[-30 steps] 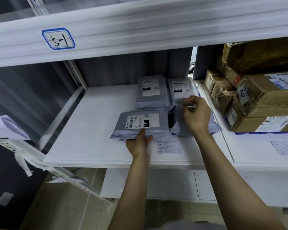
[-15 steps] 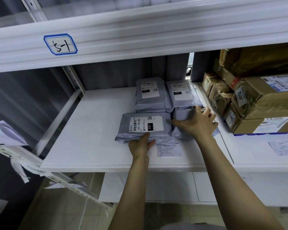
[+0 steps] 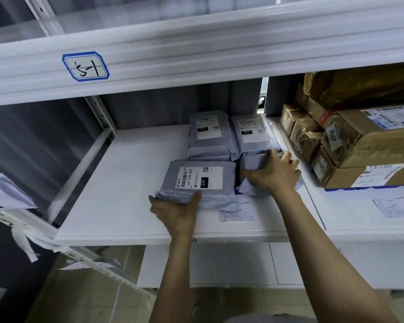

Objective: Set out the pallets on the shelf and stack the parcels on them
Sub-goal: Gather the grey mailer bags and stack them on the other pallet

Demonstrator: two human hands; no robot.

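Labelled parcel (image 3: pixel 200 180) — left hand (image 3: pixel 175 212) pinches edge | grey parcel (image 3: pixel 251 163) — right hand (image 3: pixel 274 176) clasps

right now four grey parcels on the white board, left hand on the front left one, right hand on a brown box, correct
Not the brown box: in the head view the right hand is on the front right grey parcel, with the brown boxes apart to its right. The rest stands: four parcels, left hand on the front left parcel.
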